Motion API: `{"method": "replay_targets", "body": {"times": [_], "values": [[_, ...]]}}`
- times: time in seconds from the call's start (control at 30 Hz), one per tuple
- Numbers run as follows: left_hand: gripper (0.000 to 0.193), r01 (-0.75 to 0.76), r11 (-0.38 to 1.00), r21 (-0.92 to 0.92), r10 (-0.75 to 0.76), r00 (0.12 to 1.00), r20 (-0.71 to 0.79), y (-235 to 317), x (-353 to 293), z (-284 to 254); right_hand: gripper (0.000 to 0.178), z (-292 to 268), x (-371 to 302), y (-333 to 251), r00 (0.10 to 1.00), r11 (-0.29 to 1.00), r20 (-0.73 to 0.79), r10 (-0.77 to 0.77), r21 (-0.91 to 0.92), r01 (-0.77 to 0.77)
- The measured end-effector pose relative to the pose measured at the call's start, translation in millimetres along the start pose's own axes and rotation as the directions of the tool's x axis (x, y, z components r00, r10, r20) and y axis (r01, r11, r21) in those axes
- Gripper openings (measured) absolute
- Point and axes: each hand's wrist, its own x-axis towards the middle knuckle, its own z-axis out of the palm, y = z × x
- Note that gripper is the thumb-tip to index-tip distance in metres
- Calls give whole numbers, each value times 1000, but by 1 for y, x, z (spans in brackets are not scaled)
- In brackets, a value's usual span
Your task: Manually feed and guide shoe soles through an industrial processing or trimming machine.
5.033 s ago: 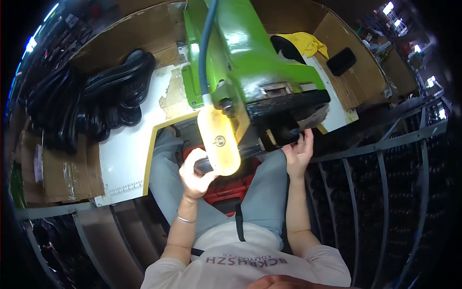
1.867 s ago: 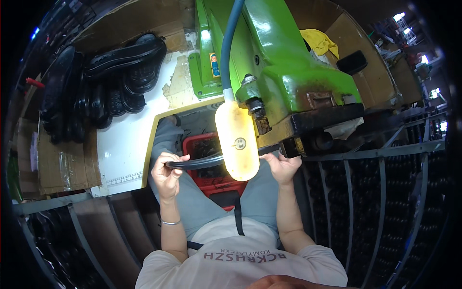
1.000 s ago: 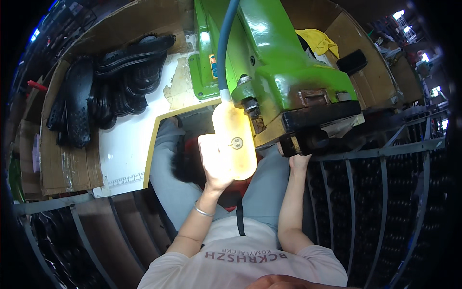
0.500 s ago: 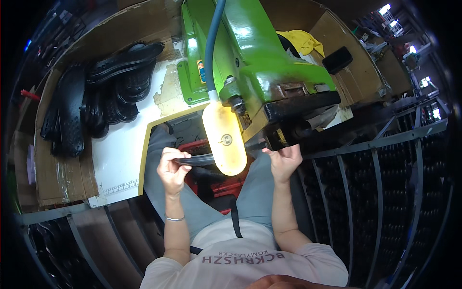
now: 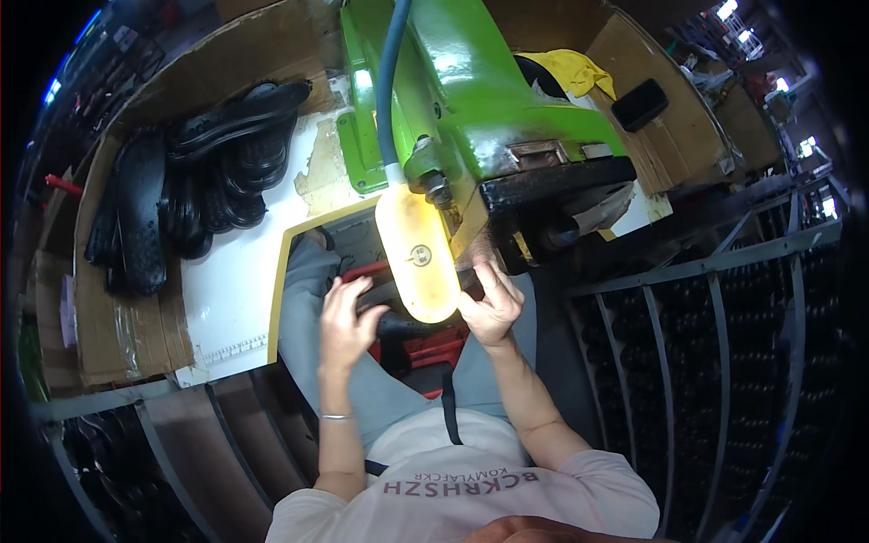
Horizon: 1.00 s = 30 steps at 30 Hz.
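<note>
Person sits at a green machine [image 5: 471, 100], both hands up under its yellow lamp [image 5: 418, 258]. Left hand [image 5: 344, 312] has its grip released, fingers spread just beside a black piece [image 5: 398, 324] over the lap. Right hand [image 5: 491, 303] is curled by the machine's dark edge; can't tell if it's grasping anything. Black soles [image 5: 217, 172] sit piled on the counter [image 5: 231, 281], well left.
</note>
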Motion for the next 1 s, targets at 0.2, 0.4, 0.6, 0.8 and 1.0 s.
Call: {"method": "replay_targets", "body": {"times": [0.2,0.4,0.6,0.8,1.0], "values": [[41,-54,994,-98,26,964,-266,36,13,57,56,2,-5,5,997,995,48,57,76,-61],[39,145,586,-797,-377,919,-111,34,-4,118,40,28,-89,88,700,433,209,683,656,-619],[35,161,602,-782,-311,949,-44,39,-1,117,32,-13,-100,122,535,262,210,818,692,-673],[41,154,719,-678,-235,972,-28,29,-13,115,46,-103,-9,86,862,855,-146,485,-125,-503],[50,182,590,-787,-291,957,4,11,-16,75,53,-100,40,27,956,896,-38,290,-340,-285]]}}
